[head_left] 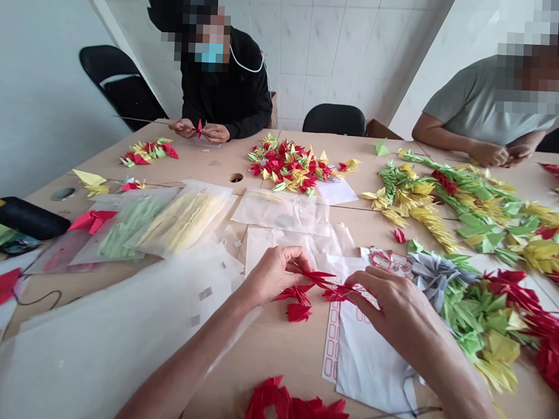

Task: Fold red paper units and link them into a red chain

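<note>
Because the tabletop (282, 352) is so crowded, we do best to work above the bare strip toward the middle of its near edge. Large frosted plastic bags (116, 332) spread toward the near left corner, beside our left forearm (194, 348), so a quiet elbow avoids dragging them. Toward the right edge lies a heap of folded paper (464, 310) in green, yellow, red and grey, and our right forearm (444, 359) should clear its loose tips. A white sheet (370, 362) lies left of that heap. Our left hand (277, 271) pinches narrowly on red folded pieces (320, 277), and our right hand (384, 294) closes thumb and fingers on their other end; the pieces sit between both hands, near the tabletop's middle. A red paper chain (293, 411) rests toward the near edge. We judge that a light grip matters: press on the flat folds rather than the sharp points, and hold both hands level so the paper doesn't crease. How the pieces join is too small to tell.
</note>
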`<control>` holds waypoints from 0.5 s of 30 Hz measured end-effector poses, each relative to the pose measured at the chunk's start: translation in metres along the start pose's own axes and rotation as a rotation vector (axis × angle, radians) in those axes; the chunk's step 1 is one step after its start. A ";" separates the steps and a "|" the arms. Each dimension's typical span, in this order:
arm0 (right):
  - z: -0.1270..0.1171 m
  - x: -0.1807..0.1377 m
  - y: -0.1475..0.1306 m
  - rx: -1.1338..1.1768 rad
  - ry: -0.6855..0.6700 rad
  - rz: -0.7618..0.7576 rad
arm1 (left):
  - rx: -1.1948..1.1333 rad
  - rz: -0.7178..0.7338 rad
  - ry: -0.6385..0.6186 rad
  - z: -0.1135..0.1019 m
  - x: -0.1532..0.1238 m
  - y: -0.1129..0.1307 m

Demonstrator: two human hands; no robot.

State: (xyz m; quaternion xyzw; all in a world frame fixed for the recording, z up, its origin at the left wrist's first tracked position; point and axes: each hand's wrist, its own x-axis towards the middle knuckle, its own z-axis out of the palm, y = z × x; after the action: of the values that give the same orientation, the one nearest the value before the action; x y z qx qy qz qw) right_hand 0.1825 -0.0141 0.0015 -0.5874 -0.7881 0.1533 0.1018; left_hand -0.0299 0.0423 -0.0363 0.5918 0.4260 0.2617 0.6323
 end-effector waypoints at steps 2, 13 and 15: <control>0.000 -0.001 0.003 0.011 0.031 -0.009 | -0.097 -0.040 -0.032 0.001 0.002 -0.005; -0.009 -0.006 0.004 0.039 0.111 -0.093 | -0.312 -0.080 -0.105 0.009 0.004 0.004; -0.010 -0.007 0.003 0.041 0.113 -0.079 | -0.338 -0.081 -0.130 0.008 0.004 0.005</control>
State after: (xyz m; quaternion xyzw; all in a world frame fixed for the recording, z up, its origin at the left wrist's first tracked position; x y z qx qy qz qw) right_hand 0.1906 -0.0189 0.0102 -0.5616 -0.8002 0.1318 0.1640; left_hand -0.0200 0.0416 -0.0330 0.4753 0.3577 0.2652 0.7588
